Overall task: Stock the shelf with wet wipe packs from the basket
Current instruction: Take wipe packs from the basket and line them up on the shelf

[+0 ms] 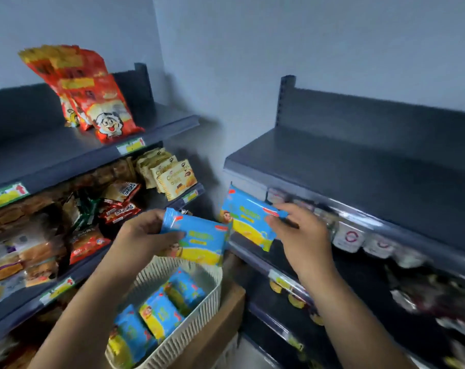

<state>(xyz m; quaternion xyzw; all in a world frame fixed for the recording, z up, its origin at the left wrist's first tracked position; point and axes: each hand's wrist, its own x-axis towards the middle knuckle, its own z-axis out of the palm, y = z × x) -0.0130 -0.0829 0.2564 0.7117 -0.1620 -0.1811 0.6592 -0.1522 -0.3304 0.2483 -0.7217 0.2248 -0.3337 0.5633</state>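
My left hand (pixel 146 233) grips a blue and yellow wet wipe pack (pixel 202 241) just above the cream ribbed basket (pixel 188 339). My right hand (pixel 303 235) holds a second wet wipe pack (pixel 248 219) at its right end, in front of the left edge of the dark right-hand shelf unit. Several more packs (pixel 156 312) lie inside the basket. The top shelf on the right (pixel 359 177) is bare and dark grey.
The basket rests on a brown cardboard box (pixel 226 323). The left shelf unit holds red snack bags (pixel 98 102) on top, yellow biscuit packs (pixel 172 174) and bread below. Small white packs (pixel 348 237) line the right unit's lower shelf.
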